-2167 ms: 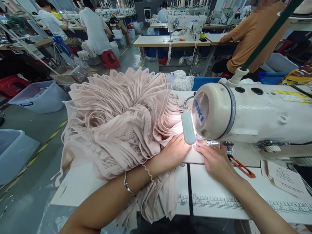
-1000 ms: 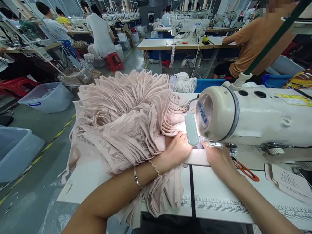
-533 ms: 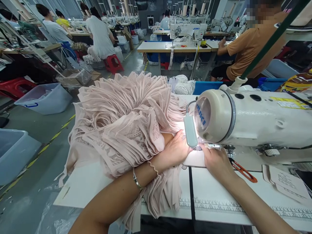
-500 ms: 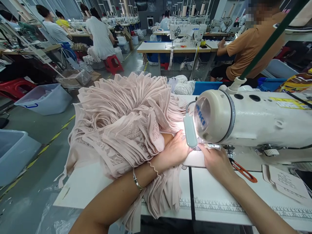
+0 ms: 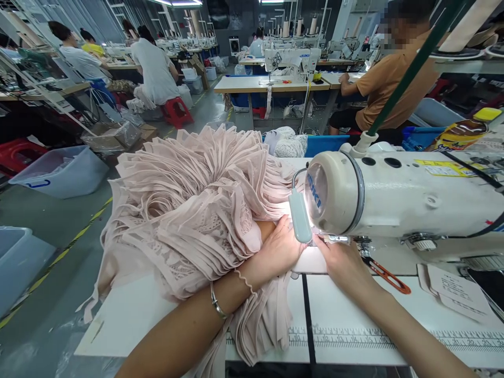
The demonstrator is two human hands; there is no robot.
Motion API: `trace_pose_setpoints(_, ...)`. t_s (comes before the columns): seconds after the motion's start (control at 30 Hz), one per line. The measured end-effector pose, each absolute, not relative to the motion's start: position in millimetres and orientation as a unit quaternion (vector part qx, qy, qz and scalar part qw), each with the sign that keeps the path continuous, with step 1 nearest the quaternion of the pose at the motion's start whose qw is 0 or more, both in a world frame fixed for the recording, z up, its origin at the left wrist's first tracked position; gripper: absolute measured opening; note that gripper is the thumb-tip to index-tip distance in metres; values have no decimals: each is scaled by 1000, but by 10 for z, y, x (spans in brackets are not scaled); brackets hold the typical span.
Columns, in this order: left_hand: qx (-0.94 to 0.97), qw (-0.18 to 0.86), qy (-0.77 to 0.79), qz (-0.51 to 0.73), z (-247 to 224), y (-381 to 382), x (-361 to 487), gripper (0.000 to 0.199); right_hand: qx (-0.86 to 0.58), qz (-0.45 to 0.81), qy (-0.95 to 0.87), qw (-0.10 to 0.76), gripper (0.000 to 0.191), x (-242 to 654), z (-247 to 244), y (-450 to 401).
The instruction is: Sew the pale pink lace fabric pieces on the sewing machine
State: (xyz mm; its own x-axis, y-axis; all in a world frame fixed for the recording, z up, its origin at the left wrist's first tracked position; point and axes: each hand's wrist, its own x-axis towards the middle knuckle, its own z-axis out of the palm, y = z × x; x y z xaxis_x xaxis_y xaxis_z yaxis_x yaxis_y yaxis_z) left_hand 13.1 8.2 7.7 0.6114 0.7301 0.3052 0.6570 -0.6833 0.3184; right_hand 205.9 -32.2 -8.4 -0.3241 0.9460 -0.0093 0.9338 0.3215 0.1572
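Note:
A big heap of pale pink pleated and lace fabric lies on the white sewing table, left of a cream Juki sewing machine. My left hand lies flat on the fabric's edge beside the lit needle area, fingers pressing the cloth down. My right hand rests flat on the fabric strip just in front of the presser foot, under the machine head. A small lamp shines on both hands. The needle itself is hidden by the lamp and the machine head.
Orange thread snips and paper slips lie right of my right hand. A ruler strip runs along the table's front. Plastic bins stand on the floor at left. Other people sit at sewing tables behind.
The view has shifted slightly. My hands stay at the needle area, and the left hand has slid a little forward on the fabric.

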Motion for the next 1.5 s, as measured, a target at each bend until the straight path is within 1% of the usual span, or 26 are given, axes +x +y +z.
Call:
trace_pose_setpoints(0.17,888,95,393,216,112,66,125,12,580,55,809,74,71,2038,-51,-323)
trace_pose_setpoints(0.27,889,91,392,219,108,66,123,12,578,60,811,67,67,2043,-61,-322)
trace_pose_setpoints(0.37,885,86,394,232,82,70,126,15,582,60,810,51,70,2057,-102,-313)
trace_pose_setpoints(0.5,891,68,377,245,34,85,134,9,586,25,809,42,68,2066,-144,-299)
trace_pose_setpoints(0.63,890,57,373,256,45,88,139,13,596,12,802,38,64,2061,-127,-297)
trace_pose_setpoints(0.8,869,54,408,275,142,16,138,12,585,-3,811,-2,65,2071,-103,-293)
trace_pose_setpoints(0.87,850,56,443,281,131,-4,134,13,589,-12,808,-2,64,2068,-103,-285)
trace_pose_setpoints(0.93,828,58,478,287,77,12,135,7,602,-22,798,11,63,2056,-100,-270)
trace_pose_setpoints(0.97,818,56,495,289,44,35,140,8,608,-28,793,17,61,2051,-99,-259)
trace_pose_setpoints(1.07,798,34,534,276,-18,146,179,30,618,-52,784,22,50,2067,-110,-223)
trace_pose_setpoints(1.1,797,24,543,264,-11,180,196,33,620,-59,782,19,46,2086,-121,-215)
trace_pose_setpoints(1.13,803,15,542,247,14,199,210,31,620,-61,782,16,44,2109,-135,-212)
trace_pose_setpoints(1.23,857,-23,483,176,173,107,202,18,607,-20,794,-30,41,2165,-157,-250)
trace_pose_setpoints(1.33,904,-79,406,105,356,-241,55,22,539,16,829,-145,35,2086,-99,-370)
trace_pose_setpoints(1.4,906,-141,385,107,422,-519,-122,20,481,-32,847,-221,33,1920,-29,-470)
trace_pose_setpoints(1.43,891,-172,401,126,430,-641,-220,14,458,-75,851,-247,31,1813,5,-518)
trace_pose_setpoints(1.47,873,-196,424,139,423,-741,-315,8,440,-121,851,-260,30,1700,32,-561)
trace_pose_setpoints(1.5,860,-210,441,148,405,-817,-400,11,428,-161,851,-259,36,1591,52,-599)
